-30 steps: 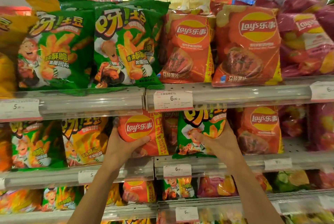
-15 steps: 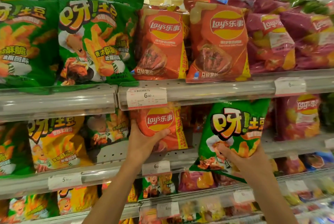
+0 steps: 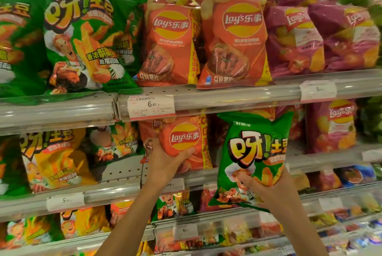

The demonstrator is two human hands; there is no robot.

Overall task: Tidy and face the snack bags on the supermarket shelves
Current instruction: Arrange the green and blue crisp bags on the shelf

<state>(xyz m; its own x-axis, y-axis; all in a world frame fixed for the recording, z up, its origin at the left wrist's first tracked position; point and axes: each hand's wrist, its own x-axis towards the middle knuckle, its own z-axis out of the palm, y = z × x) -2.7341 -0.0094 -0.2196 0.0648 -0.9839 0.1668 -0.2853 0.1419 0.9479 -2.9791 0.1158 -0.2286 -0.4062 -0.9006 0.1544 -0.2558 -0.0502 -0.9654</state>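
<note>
Lay's bag [image 3: 186, 142] on shelf [image 3: 206, 175] – potato-stick bag [image 3: 254, 158] right, in front.

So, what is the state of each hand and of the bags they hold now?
Left hand: grips the red bag.
Right hand: grips the green bag.
Red bag: upright on the middle shelf, logo facing out.
Green bag: off the shelf, held in front of it, slightly tilted.

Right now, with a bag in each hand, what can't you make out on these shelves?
Head view only:
- Shelf spot behind the green bag: hidden by the bag, held in the right hand.
- Lower front of the orange Lay's bag: covered by the left hand.
- Right price tag: blurred, unreadable.
- Far-left green bags: cut by the frame edge.
</note>
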